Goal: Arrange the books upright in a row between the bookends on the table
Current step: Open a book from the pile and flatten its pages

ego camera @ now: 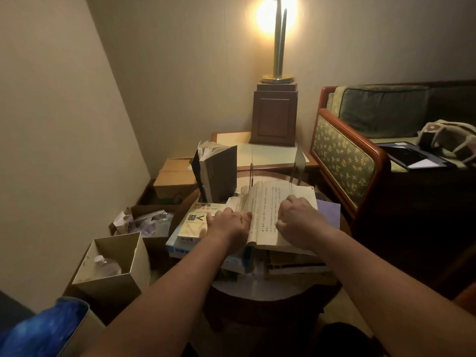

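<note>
We are barely starting: one dark book (219, 173) is standing at frame centre beside the clear bookends (298, 161). Both hands, left hand (229, 225) and right hand (296, 222), are pressing, fingers curled, on an open book (268, 202) (still flat) atop the pile (195, 228) on the bench (257, 292).

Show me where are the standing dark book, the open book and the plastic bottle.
standing dark book (221, 173): head view, on its dark front cover.
open book (268, 202): head view, on the printed page between the hands.
plastic bottle (107, 266): head view, on its clear body inside the box.
</note>
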`<control>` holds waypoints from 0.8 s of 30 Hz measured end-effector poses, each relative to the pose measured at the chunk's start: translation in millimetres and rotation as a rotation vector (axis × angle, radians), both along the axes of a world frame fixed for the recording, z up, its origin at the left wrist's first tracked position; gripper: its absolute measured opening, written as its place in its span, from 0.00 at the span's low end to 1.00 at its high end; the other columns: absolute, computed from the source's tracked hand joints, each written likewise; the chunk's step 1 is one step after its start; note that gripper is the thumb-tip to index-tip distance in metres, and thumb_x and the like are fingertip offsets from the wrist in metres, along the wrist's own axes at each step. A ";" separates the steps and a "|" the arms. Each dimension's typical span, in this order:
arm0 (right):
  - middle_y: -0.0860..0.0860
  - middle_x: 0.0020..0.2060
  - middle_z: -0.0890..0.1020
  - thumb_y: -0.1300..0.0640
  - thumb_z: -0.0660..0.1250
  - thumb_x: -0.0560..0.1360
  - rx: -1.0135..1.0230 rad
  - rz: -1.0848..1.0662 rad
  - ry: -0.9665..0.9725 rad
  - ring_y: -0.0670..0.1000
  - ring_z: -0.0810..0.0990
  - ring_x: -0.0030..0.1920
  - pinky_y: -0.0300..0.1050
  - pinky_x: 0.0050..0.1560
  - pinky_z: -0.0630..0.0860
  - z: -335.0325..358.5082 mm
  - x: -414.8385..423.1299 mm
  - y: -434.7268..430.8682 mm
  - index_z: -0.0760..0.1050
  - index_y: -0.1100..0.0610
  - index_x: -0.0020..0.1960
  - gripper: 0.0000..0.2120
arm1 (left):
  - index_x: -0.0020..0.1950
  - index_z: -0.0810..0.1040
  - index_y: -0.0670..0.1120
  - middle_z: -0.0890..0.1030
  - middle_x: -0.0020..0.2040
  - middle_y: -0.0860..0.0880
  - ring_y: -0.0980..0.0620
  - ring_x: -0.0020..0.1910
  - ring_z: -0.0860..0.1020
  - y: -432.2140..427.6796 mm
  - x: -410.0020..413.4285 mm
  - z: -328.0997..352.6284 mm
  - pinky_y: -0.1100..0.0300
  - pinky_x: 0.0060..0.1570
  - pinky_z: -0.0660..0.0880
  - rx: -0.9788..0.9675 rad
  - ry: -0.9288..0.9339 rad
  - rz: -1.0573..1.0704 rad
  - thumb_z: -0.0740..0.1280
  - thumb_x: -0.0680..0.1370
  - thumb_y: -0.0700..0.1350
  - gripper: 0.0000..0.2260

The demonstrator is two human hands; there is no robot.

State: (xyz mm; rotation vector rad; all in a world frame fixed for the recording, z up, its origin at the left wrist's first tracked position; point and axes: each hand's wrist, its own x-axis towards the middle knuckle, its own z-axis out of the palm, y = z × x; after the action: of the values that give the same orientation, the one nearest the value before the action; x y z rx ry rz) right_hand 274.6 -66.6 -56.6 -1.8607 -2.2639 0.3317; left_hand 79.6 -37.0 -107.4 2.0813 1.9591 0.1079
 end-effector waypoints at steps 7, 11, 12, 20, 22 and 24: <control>0.55 0.82 0.38 0.46 0.46 0.85 -0.077 -0.044 -0.086 0.58 0.35 0.81 0.57 0.80 0.40 -30.8 -19.3 10.5 0.39 0.57 0.83 0.32 | 0.82 0.39 0.52 0.41 0.83 0.52 0.49 0.81 0.36 -5.9 -9.7 -33.0 0.39 0.77 0.37 0.049 0.004 -0.097 0.40 0.84 0.58 0.28; 0.53 0.81 0.35 0.42 0.44 0.85 -0.093 -0.005 -0.118 0.55 0.31 0.80 0.55 0.80 0.36 -36.8 -14.0 16.0 0.35 0.55 0.83 0.33 | 0.82 0.36 0.51 0.38 0.82 0.54 0.53 0.80 0.36 2.2 -19.4 -27.8 0.43 0.78 0.36 -0.043 0.053 -0.227 0.40 0.85 0.56 0.27; 0.53 0.81 0.35 0.41 0.44 0.85 -0.096 -0.003 -0.125 0.55 0.31 0.80 0.55 0.80 0.36 -37.4 -14.5 17.0 0.35 0.55 0.83 0.34 | 0.82 0.37 0.51 0.39 0.83 0.54 0.53 0.81 0.38 5.5 -21.6 -26.8 0.42 0.78 0.37 -0.068 0.063 -0.224 0.41 0.85 0.55 0.27; 0.52 0.81 0.34 0.40 0.44 0.85 -0.109 -0.011 -0.156 0.55 0.30 0.79 0.55 0.80 0.35 -39.2 -17.6 19.3 0.35 0.54 0.83 0.34 | 0.83 0.41 0.50 0.41 0.83 0.49 0.46 0.81 0.39 41.3 -24.9 -19.2 0.34 0.76 0.37 -0.130 0.111 -0.118 0.47 0.85 0.52 0.27; 0.52 0.81 0.34 0.39 0.44 0.85 -0.106 -0.014 -0.161 0.55 0.30 0.79 0.56 0.80 0.35 -40.3 -17.6 19.8 0.34 0.54 0.83 0.34 | 0.83 0.42 0.49 0.42 0.83 0.49 0.46 0.81 0.40 51.4 -23.2 -19.6 0.33 0.75 0.36 -0.130 0.087 -0.072 0.44 0.85 0.53 0.27; 0.52 0.81 0.34 0.39 0.43 0.85 -0.108 -0.018 -0.165 0.55 0.30 0.80 0.56 0.80 0.36 -40.4 -17.2 20.5 0.34 0.54 0.83 0.34 | 0.83 0.43 0.49 0.42 0.83 0.48 0.45 0.81 0.40 56.3 -22.2 -21.5 0.33 0.74 0.35 -0.121 0.092 -0.060 0.43 0.85 0.54 0.27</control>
State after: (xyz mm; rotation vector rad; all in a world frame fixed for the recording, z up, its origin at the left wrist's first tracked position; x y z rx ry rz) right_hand 257.4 -46.1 -97.0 -2.0299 -2.3773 0.3152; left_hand 57.4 19.3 -128.9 2.0978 1.9019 -0.1172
